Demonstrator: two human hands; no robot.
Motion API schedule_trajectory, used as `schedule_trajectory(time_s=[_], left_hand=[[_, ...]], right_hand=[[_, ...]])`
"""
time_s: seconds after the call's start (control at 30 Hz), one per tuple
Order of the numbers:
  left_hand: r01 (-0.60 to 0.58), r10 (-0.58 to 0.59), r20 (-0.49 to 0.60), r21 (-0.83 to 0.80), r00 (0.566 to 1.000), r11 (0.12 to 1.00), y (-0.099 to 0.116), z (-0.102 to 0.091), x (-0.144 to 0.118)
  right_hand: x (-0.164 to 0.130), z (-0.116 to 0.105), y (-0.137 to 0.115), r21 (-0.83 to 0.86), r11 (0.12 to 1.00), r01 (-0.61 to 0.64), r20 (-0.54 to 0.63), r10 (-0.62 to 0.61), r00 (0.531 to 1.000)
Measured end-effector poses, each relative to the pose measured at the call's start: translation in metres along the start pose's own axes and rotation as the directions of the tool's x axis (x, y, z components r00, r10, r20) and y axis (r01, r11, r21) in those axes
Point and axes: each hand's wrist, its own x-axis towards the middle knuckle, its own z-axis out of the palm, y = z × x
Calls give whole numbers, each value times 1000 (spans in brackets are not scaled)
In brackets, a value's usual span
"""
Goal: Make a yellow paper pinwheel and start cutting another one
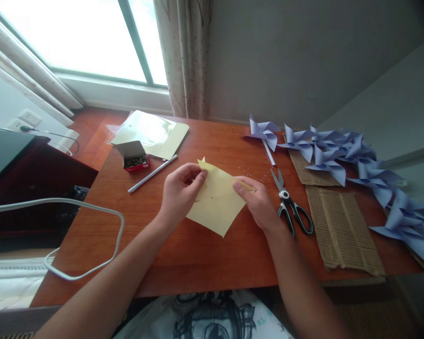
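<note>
A square of pale yellow paper [219, 202] is held up between both hands above the wooden table. It has a small dark mark near its middle, and a slit shows by its left side. My left hand [183, 188] pinches the upper left edge between thumb and fingers. At the right corner my right hand [252, 197] grips the sheet, thumb on top, and a narrow yellow strip sticks out past the thumb. Scissors [285, 200] with black and grey handles lie just right of my right hand, their blades slightly apart.
Purple paper pinwheels [325, 165] line the right side, some over corrugated cardboard [342, 226]. One pinwheel [263, 129] has a white stick. A white paper tube [151, 174], a red box [136, 162] of small metal pieces and yellow sheets [178, 136] lie left. A white cable [122, 226] loops over the table.
</note>
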Motion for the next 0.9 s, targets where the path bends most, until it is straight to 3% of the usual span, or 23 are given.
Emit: schedule_trajectory(time_s=[0.17,0.33,0.53,0.73,0.9], left_hand=[[-6,-1,138,53,990,999,4,6,-1],[-102,47,298,171,953,980,13,17,2],[-190,83,346,290,935,938,13,27,8],[-65,2,370,158,929,985,6,23,6],[94,-108,394,54,913,994,4,17,3]], right_hand=[[8,-8,-18,-194,951,240,-128,-267,955],[18,-7,-28,-316,895,314,3,-330,944],[26,-11,-23,-355,830,430,83,-431,899],[21,-13,-16,-463,716,522,98,-544,833],[18,-11,-16,-523,651,550,170,-552,816]])
